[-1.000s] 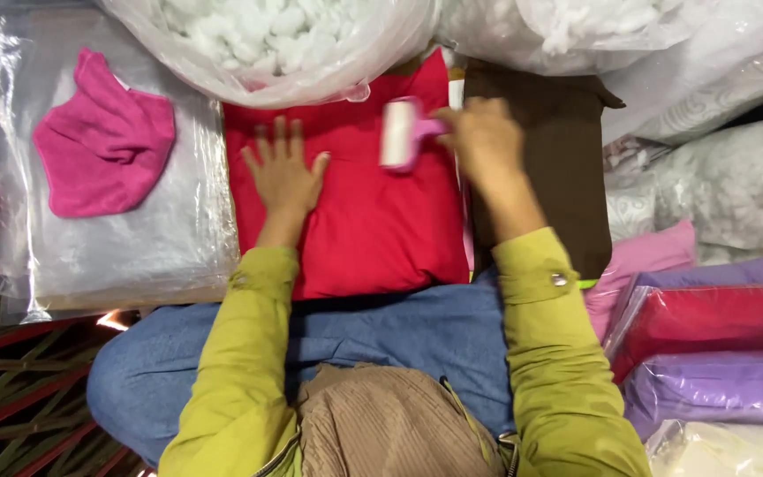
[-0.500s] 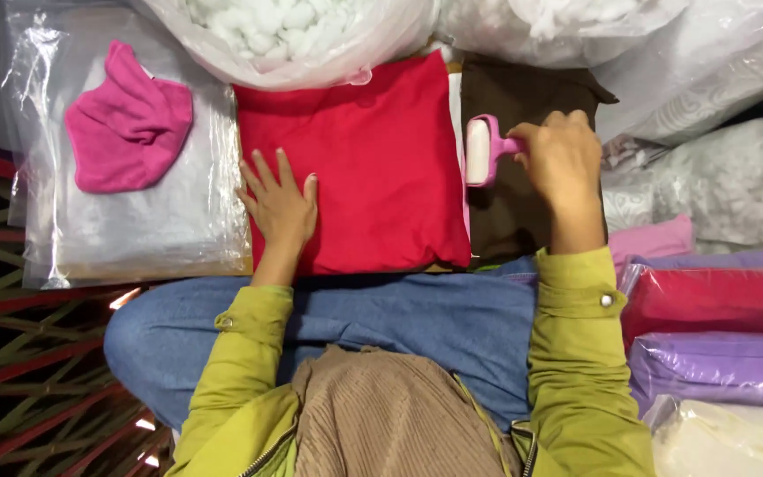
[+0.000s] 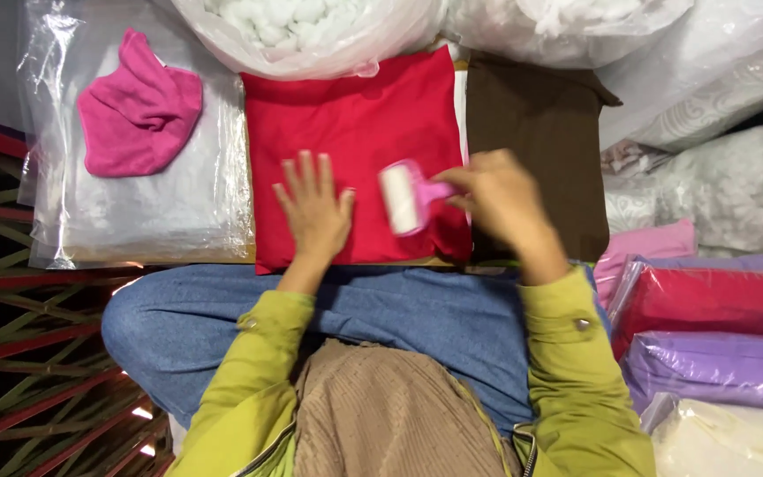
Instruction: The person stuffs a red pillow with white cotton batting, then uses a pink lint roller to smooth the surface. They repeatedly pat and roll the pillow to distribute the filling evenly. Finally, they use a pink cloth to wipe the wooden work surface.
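A red cushion (image 3: pixel 355 124) lies flat in front of my lap. My left hand (image 3: pixel 315 208) rests palm down on its lower middle, fingers spread. My right hand (image 3: pixel 496 199) grips the pink handle of a lint roller (image 3: pixel 406 196), whose white roll sits on the cushion's lower right part, just right of my left hand. A dark brown cushion cover (image 3: pixel 536 132) lies beside the red cushion on the right, partly under my right hand.
A pink cloth (image 3: pixel 139 110) lies on a stack of clear plastic bags (image 3: pixel 161 208) at left. Bags of white stuffing (image 3: pixel 311 26) stand behind. Wrapped cushions in red (image 3: pixel 717 300), purple (image 3: pixel 726 367) and cream are piled at right. A red metal frame (image 3: pixel 37 353) shows at lower left.
My right hand has brought the lint roller from the cushion's right edge back leftward and down onto its lower right part. My left hand stays flat on the cushion.
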